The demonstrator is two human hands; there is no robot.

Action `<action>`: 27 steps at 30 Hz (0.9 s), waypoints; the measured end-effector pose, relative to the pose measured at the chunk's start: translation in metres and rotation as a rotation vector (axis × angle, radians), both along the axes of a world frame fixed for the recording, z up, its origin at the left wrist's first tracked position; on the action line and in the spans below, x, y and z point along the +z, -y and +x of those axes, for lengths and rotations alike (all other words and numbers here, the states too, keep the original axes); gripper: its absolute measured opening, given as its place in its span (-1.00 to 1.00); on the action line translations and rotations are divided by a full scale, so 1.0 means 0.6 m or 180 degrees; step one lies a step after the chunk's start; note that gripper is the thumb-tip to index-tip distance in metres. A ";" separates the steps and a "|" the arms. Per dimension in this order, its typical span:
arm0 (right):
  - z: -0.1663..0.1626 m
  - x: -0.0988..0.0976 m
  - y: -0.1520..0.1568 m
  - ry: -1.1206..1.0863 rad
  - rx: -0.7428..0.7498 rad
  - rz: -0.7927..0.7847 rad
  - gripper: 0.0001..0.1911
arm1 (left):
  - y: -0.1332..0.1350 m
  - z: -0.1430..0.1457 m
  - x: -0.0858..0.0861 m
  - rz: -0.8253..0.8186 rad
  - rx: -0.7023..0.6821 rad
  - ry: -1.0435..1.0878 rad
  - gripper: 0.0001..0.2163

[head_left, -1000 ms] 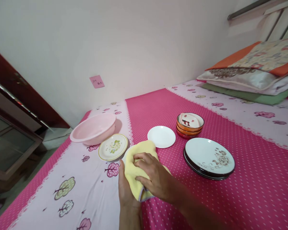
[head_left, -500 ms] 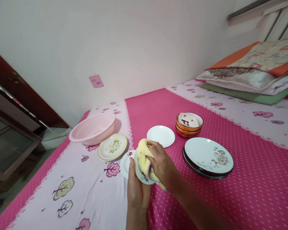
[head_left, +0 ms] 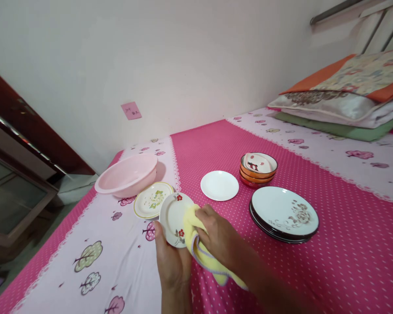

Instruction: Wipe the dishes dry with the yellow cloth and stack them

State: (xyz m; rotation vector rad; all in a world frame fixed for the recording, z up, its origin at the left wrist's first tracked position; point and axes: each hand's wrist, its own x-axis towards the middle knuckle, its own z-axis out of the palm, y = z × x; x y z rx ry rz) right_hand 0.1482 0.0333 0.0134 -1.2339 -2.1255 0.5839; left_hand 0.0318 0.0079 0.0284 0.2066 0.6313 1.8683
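Note:
A small white plate with red flowers [head_left: 174, 218] is tilted up in my left hand [head_left: 173, 261], thumb along its near left rim and the other fingers behind it. My right hand [head_left: 218, 233] grips a yellow cloth [head_left: 201, 253] with a purple edge, bunched at the plate's right rim and hanging down below my fingers. Just beyond the held plate lies a cream plate with a yellow rim and green flower print [head_left: 150, 203]. A plain white plate [head_left: 219, 186] rests flat on the pink sheet ahead of my right hand.
At the left stands a pink plastic basin [head_left: 127, 176]. Stacked orange and red bowls [head_left: 258, 170] are at the back right, behind a stack of dark-rimmed plates [head_left: 284, 213]. Folded bedding and pillows [head_left: 343, 102] lie in the far right corner, against the wall [head_left: 190, 65].
The held plate has moved left and turned its face more toward me. The cloth has slid to the plate's right rim, uncovering the red flowers, and now hangs lower.

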 end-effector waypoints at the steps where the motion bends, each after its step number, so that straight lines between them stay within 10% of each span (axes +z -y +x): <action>1: 0.000 0.005 0.006 0.0027 0.0083 -0.0043 -0.82 | 0.000 -0.003 0.000 -0.0070 -0.0012 0.0080 -0.53; 10: -0.014 0.037 0.041 -0.0519 0.0598 0.0352 -0.75 | 0.010 -0.017 -0.038 -0.0183 -0.1179 0.0279 -0.47; 19: 0.015 0.036 0.006 -0.1140 -0.0337 0.1200 -0.70 | 0.008 0.061 -0.037 0.0046 -0.0896 0.0013 -0.71; 27: 0.035 0.016 -0.023 0.0022 -0.0948 0.0812 -0.85 | 0.007 0.048 -0.024 0.0171 -0.0632 -0.0011 -0.62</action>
